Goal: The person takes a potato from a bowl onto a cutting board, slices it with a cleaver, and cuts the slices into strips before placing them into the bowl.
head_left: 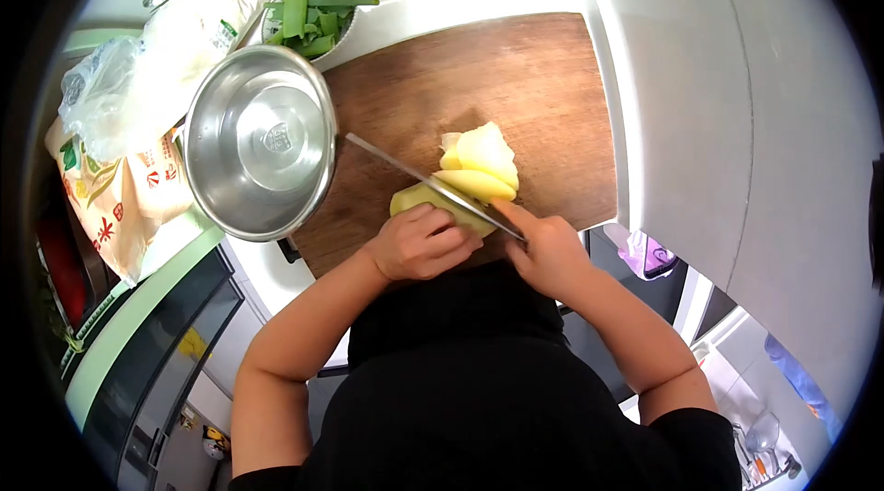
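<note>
A peeled yellow potato (pixel 408 199) lies near the front edge of the wooden cutting board (pixel 414 76). My left hand (pixel 425 242) presses it down with curled fingers. In my right hand (pixel 551 256) is a kitchen knife (pixel 396 163), its handle hidden by my fingers. The blade runs slantwise across the potato, its tip toward the upper left, and a slice stands against its far side. Several cut potato slices (pixel 485 152) lean together in a small pile just beyond the blade.
A steel bowl (pixel 207 173) stands at the board's left. Behind it a patterned bowl holds cut green leaves (pixel 318 14). Plastic bags (pixel 101 90) and a printed food bag (pixel 101 205) crowd the left side. A pale wall or panel (pixel 718 113) borders the right.
</note>
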